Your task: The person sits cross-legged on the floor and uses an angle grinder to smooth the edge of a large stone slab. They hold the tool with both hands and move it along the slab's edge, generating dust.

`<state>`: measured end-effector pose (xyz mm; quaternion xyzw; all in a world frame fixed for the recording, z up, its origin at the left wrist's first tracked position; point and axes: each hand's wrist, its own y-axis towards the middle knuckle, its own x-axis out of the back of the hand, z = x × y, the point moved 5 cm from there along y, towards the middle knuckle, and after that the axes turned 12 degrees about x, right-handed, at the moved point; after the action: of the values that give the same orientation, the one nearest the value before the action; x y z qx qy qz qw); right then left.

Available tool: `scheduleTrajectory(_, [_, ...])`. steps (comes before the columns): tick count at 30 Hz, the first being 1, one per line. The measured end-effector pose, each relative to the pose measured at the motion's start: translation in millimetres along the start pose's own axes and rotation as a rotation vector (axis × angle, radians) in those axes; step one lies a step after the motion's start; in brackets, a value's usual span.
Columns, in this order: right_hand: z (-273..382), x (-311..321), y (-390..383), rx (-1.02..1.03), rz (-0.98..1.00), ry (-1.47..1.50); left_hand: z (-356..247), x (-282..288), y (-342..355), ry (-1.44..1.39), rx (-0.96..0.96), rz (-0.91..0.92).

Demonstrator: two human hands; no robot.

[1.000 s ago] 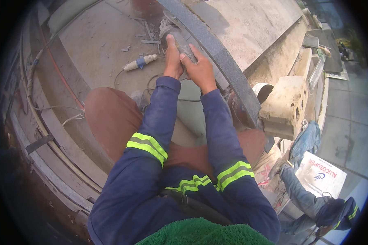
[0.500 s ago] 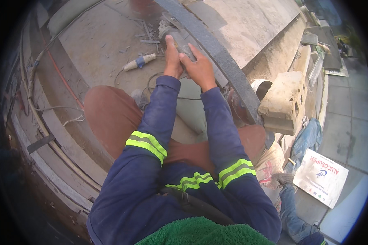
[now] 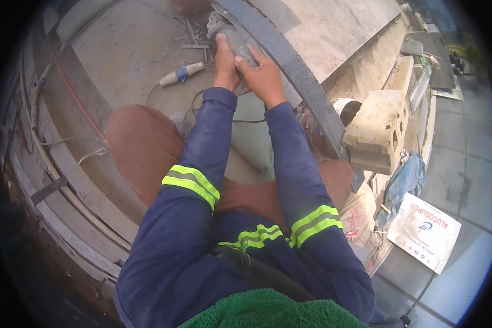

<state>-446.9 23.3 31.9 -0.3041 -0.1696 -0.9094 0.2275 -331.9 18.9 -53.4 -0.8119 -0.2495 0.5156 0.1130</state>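
Observation:
Both hands are closed around a dusty grey power tool, seemingly an angle grinder [image 3: 236,37], out in front of me. My left hand [image 3: 226,66] grips its left side with the thumb pointing away from me. From the right, my right hand [image 3: 263,78] wraps the body. The tool's head lies against the left side of a long grey stone slab [image 3: 298,65] standing on edge. Its disc is mostly hidden. A cable runs below my hands. A pale plug connector with a blue band [image 3: 181,74] lies on the ground to the left.
A hollow concrete block [image 3: 374,131] stands at the slab's near end, beside a round white-rimmed container [image 3: 346,109]. Stone offcuts [image 3: 195,46] lie beyond the connector. A pale green sack [image 3: 252,136] sits between my legs. A red hose [image 3: 71,87] and boards run along the left.
Both hands and the tool have shifted slightly farther away along the slab. The view has tilted a little, and another person's leg at the lower right has mostly gone from sight.

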Motion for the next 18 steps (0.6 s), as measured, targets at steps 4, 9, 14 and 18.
scheduleTrajectory(4, [9, 3, -8, -0.073, 0.042, 0.045, 1, 4, -7, 0.007, 0.028, -0.018])
scheduleTrajectory(9, [-12, 3, -9, 0.099, -0.052, -0.057, 4, -6, -14, 0.014, 0.045, -0.002])
scheduleTrajectory(14, [-14, 3, -13, 0.099, -0.031, -0.072, 8, -3, -17, 0.014, 0.036, -0.003])
scheduleTrajectory(18, [-9, 7, -18, 0.037, -0.009, -0.026, 10, -5, -23, 0.018, 0.034, 0.014])
